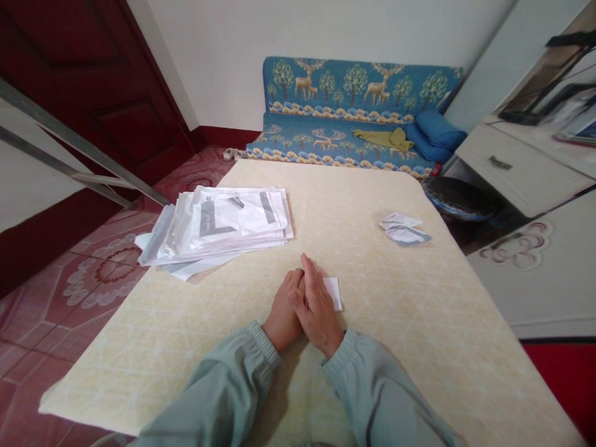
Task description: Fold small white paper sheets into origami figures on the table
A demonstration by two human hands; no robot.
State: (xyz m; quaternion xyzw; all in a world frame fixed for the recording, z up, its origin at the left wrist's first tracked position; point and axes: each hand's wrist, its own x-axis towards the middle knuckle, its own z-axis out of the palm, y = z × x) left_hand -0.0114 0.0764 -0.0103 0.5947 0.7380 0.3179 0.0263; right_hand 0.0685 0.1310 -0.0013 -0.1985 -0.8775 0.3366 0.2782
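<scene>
Both my hands rest together near the middle of the cream table (395, 323). My right hand (317, 304) lies flat with its fingers stretched out, pressing on a small folded white paper (334, 292) that sticks out past its right side. My left hand (283, 310) lies against the right one, fingers curled at its edge. Whether it holds part of the paper is hidden. A messy stack of white printed sheets (223, 226) lies at the table's far left, beyond my hands. A folded paper piece (404, 228) lies at the far right.
A blue sofa bed (354, 124) with a deer pattern stands behind the table against the wall. A white cabinet (521, 174) is at the right, a dark red door (93, 81) at the left. Patterned red floor tiles (93, 267) run along the table's left side.
</scene>
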